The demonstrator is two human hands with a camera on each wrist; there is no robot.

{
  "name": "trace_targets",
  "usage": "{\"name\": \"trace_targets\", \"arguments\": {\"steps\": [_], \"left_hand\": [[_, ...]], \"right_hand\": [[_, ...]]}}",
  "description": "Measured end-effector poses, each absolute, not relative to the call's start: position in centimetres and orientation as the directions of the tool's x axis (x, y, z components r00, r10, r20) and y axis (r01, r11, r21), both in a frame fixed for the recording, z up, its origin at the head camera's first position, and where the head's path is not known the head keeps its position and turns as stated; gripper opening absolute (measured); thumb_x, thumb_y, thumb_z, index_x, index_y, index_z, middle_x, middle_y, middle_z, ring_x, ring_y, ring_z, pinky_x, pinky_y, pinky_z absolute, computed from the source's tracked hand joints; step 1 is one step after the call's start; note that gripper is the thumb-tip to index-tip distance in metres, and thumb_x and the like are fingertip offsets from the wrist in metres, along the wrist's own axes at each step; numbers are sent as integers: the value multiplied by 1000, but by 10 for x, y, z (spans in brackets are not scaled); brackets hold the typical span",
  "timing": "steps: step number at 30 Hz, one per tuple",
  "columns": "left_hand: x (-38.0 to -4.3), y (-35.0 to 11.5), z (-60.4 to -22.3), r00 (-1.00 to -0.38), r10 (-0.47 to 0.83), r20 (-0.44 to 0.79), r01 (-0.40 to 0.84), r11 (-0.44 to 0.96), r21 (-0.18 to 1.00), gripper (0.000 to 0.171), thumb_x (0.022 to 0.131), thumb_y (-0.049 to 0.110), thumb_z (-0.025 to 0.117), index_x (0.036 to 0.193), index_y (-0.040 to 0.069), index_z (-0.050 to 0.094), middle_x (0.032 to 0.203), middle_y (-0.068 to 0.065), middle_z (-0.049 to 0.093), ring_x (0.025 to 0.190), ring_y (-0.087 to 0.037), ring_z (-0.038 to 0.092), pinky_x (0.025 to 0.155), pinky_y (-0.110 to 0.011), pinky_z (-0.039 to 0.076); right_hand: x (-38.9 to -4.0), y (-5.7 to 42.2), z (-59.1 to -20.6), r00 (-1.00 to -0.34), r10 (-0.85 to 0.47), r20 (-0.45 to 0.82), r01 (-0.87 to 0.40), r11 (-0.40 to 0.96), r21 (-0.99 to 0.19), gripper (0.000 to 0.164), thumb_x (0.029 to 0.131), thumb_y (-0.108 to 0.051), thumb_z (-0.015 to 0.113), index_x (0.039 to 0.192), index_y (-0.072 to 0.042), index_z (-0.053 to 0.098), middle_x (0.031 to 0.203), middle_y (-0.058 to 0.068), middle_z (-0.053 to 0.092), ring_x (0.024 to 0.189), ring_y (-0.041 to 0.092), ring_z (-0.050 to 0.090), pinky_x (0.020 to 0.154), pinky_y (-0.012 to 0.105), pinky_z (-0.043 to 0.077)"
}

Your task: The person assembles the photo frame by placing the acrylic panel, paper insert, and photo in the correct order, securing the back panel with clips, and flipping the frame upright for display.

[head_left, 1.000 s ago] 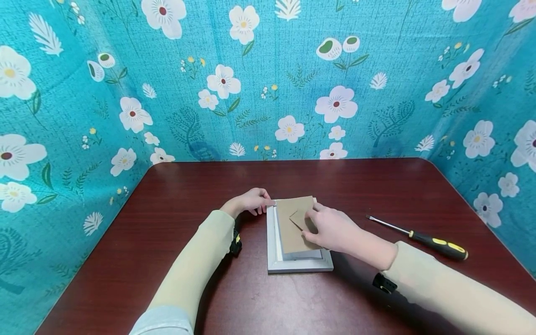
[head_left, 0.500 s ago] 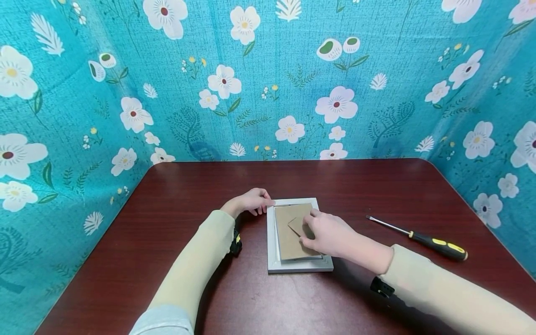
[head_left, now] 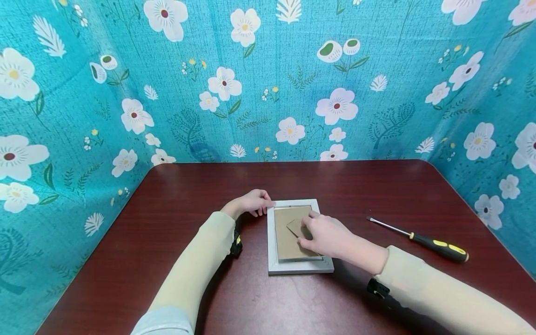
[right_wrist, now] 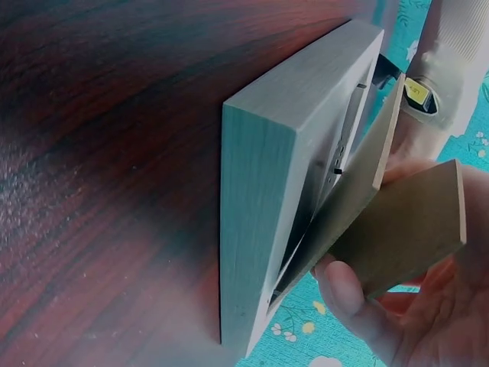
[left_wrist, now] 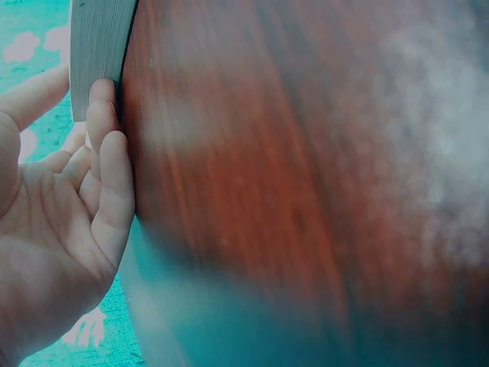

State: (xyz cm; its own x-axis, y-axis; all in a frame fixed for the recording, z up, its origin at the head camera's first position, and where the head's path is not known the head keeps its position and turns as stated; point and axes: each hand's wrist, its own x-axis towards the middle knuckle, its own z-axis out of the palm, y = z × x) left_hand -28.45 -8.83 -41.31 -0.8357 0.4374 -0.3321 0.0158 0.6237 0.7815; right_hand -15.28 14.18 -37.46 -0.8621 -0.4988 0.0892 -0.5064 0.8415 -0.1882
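Observation:
A light grey picture frame (head_left: 272, 242) lies on the table with its back side up. At its far left corner is my left hand (head_left: 252, 202), the thumb over the rim and the fingers against the outer side. My right hand (head_left: 328, 232) pinches the raised stand flap (right_wrist: 412, 222) of the brown backing board (head_left: 289, 246). The board sits over the frame's opening, tilted: in the right wrist view one edge is down at the frame and the other stands clear of it. My right hand hides part of the board's right side in the head view.
A screwdriver (head_left: 418, 238) with a black and yellow handle lies on the dark red-brown table (head_left: 201, 186) to the right. A blue flowered cloth (head_left: 259, 93) hangs behind the table and along both sides.
The backing board has come down and toward me into the frame's opening, with my right hand lowering it and shifting slightly left. My left hand stays at the frame's corner.

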Motion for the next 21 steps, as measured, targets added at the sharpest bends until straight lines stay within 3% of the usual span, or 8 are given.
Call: {"name": "trace_targets", "arguments": {"steps": [21], "left_hand": [[-285, -88, -414, -832, 441, -337, 15, 625, 781, 23, 95, 28, 63, 97, 6, 56, 78, -9, 61, 64, -18, 53, 60, -30, 49]], "right_hand": [[-151, 139, -388, -876, -473, 95, -482, 853, -200, 32, 80, -30, 75, 96, -5, 62, 79, 0, 48, 56, 11, 45, 52, 30, 45]]}}
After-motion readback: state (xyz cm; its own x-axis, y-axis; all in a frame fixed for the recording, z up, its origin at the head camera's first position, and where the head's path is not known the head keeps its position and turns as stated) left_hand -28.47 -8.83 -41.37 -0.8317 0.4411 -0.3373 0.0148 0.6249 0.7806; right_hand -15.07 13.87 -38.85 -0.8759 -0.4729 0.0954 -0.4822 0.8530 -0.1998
